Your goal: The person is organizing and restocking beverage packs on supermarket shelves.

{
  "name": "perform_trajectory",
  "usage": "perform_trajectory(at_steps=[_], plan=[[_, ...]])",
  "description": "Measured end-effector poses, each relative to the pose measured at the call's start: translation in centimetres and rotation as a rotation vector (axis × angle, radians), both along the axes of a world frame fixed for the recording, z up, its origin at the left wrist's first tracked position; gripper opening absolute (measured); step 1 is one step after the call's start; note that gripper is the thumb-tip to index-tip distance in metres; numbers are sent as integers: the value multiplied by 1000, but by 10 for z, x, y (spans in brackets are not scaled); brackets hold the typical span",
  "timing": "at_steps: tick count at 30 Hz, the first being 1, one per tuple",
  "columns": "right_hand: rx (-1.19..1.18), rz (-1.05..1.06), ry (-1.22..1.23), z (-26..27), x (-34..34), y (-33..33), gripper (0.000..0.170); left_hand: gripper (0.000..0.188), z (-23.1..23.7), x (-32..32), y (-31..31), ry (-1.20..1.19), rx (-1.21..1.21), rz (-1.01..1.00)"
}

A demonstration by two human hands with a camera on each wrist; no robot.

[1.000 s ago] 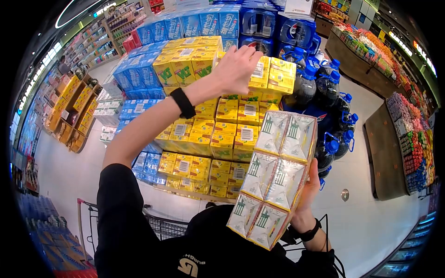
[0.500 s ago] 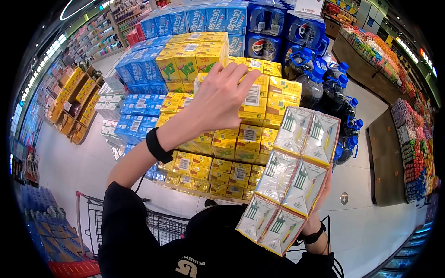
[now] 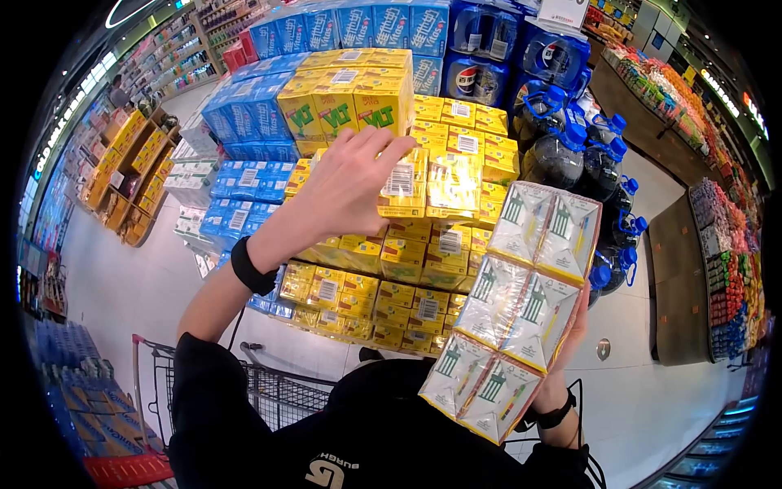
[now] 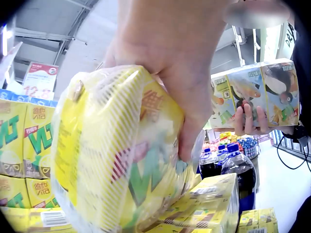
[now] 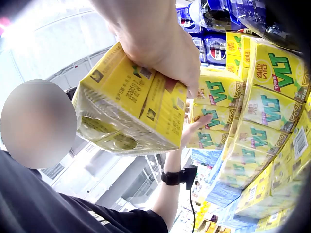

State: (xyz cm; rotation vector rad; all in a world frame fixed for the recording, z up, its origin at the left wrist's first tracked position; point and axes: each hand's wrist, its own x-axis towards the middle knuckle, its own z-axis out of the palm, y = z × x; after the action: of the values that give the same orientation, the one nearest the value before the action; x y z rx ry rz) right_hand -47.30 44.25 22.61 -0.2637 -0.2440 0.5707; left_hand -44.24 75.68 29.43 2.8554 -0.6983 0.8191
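Observation:
My left hand grips a plastic-wrapped yellow carton pack by its end, above the yellow stack. In the left wrist view, the fingers of that hand curl over the pack's edge. My right hand holds a six-carton pack from its far side, its pale folded ends facing the head camera. Printed pictures cover the side of this pack in the left wrist view. Its yellow side shows in the right wrist view, under the right hand.
Yellow cartons and blue cartons stand stacked in front. Large dark bottles with blue caps stand to their right. A wire cart is near the body at left. Display bins line the right side.
My left hand has moved left and nearer the body, carrying the yellow pack off the upper stack and exposing cartons behind it. The pack in my right hand has shifted right.

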Motion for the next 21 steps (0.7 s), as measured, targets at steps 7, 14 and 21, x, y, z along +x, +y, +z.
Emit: perform_trajectory(at_steps=[7, 14, 21], plan=[[-158, -96, 38, 0, 4, 2, 67, 76, -12, 7, 19, 93, -107, -30], [-196, -173, 162, -2, 12, 11, 63, 77, -8, 12, 29, 148, -116, -54], [-231, -252, 165, 10, 18, 21, 61, 78, -18, 4, 27, 79, -70, 12]])
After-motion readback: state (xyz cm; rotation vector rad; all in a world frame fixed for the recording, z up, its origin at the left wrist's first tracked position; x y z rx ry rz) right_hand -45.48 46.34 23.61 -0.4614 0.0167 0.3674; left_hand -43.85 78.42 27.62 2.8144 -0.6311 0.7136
